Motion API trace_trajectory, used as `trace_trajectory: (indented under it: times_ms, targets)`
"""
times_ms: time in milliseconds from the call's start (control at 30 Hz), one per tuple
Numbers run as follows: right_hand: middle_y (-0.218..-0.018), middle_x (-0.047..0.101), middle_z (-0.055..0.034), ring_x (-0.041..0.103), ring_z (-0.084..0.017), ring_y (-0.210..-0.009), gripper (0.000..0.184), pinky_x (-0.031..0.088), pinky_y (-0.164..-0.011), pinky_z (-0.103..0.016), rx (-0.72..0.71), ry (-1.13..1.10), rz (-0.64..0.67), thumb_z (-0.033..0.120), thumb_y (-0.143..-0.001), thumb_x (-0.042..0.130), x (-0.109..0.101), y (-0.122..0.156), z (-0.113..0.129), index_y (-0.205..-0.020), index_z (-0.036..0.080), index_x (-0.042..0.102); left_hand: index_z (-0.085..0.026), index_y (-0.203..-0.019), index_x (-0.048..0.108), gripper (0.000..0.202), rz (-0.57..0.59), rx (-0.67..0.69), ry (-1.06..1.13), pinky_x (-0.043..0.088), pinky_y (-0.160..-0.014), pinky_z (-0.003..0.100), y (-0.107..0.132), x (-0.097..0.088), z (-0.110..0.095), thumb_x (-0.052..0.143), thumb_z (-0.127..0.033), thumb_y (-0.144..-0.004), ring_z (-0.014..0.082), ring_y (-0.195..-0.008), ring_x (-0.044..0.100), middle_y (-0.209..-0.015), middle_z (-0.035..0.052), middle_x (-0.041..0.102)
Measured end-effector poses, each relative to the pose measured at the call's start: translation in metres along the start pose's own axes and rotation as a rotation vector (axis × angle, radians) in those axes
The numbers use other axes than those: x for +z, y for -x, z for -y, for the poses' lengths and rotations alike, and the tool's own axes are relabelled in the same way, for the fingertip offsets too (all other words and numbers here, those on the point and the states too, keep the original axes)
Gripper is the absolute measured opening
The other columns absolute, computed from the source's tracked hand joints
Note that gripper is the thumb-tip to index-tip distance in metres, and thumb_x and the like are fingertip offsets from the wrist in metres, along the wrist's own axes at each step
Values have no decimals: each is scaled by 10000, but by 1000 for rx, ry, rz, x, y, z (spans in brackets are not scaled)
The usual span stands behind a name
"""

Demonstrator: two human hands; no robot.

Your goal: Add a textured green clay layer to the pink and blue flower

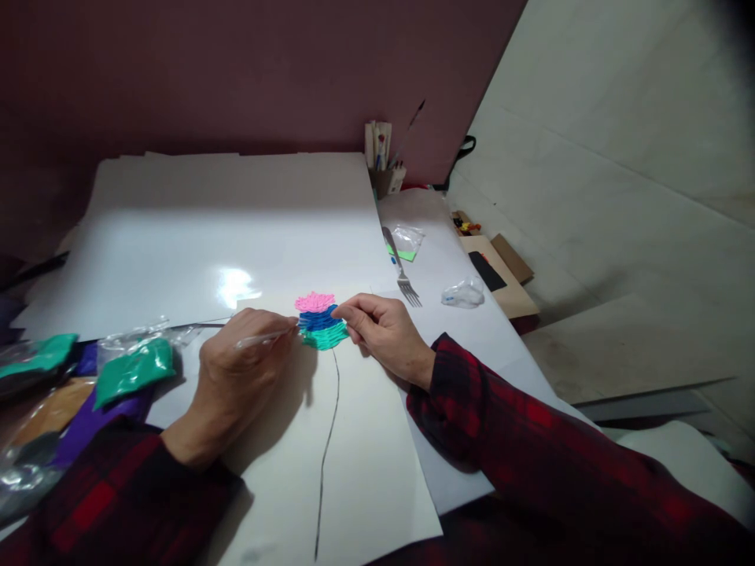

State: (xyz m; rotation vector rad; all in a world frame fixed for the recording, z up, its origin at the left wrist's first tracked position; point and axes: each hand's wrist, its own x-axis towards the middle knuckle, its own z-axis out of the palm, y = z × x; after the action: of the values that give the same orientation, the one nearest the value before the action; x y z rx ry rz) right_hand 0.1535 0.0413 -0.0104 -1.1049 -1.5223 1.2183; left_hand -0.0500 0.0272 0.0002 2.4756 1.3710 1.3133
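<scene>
My left hand [239, 369] is closed round a thin clear stick [259, 339], pen-like, its tip at the left edge of the clay. On a white sheet [377, 464] lies a rounded patch of textured modelling clay in bands: pink clay [314, 302] at the top, dark blue clay [318, 318] in the middle, teal clay [324, 338] below. From the patch a drawn black line [338, 385] runs down the paper. My right hand [377, 328] pinches thumb and forefinger together at the blue band's right edge; whatever they hold is hidden.
Bags of clay, including a green one [135, 371], crowd the left side. A fork [403, 271] and a crumpled plastic bag [463, 294] lie to the right. Behind stands a large glossy white board [177, 228]; a brush holder [386, 179] is at the back.
</scene>
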Motion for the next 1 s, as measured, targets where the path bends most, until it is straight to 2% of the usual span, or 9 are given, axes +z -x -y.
trace_trajectory:
  times_ms: [200,367,467,667,1000]
  targets:
    - [-550,481,46,375,-62,-474,272,318,-455,-205,5,7,-1,399,-899,540,-1,0,0,-776,173,627,-151,-794,655,109,28,21,22,445,-524,259,-1,-1,0,621,-50,-772,147,-634,578,-735,52,688]
    - [-550,481,45,375,-65,-477,273,320,-458,-208,8,5,1,401,-897,540,-1,0,0,-792,169,638,-146,-811,657,150,-55,72,48,426,-514,249,-3,-5,-6,699,-44,-710,141,-643,579,-721,41,681]
    - [-549,483,44,378,-66,-479,272,322,-460,-209,8,5,2,401,-896,542,0,0,1,-788,170,637,-158,-822,654,184,-58,98,70,434,-525,245,-2,-5,-8,713,-38,-695,130,-638,576,-722,25,679]
    - [-551,478,46,371,-63,-473,270,310,-452,-208,14,10,-2,403,-896,542,0,0,1,-785,176,636,-173,-824,663,144,-17,8,122,459,-531,251,2,-4,-4,690,-69,-728,128,-628,574,-737,27,669]
    - [-544,479,47,377,-63,-470,263,319,-449,-205,5,-4,2,393,-895,544,0,0,0,-792,169,636,-160,-809,658,95,29,-3,64,438,-490,247,3,-2,-2,635,-81,-762,137,-601,562,-725,43,667]
